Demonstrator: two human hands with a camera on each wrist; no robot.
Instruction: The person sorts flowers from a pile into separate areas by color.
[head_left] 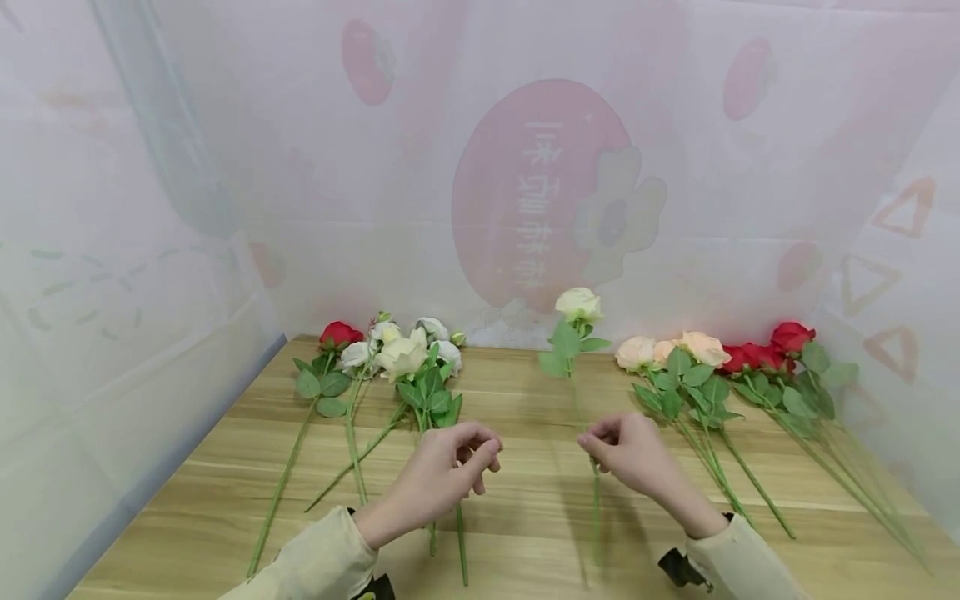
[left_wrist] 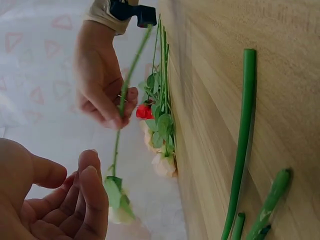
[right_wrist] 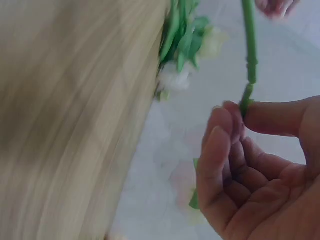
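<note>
Between thumb and fingertips, my right hand pinches the green stem of a cream-white rose. The bloom points away from me, held above the table, and the stem's lower part reaches below the hand. My left hand hovers to the left with fingers loosely bent; a gap shows between its thumb and fingers, and nothing is in it. Beneath and beyond that hand lie white roses with green leaves, their stems pointing toward me.
A red rose lies at the far left of the wooden table. Peach roses and red roses lie on the right. A printed cloth hangs behind and along the sides.
</note>
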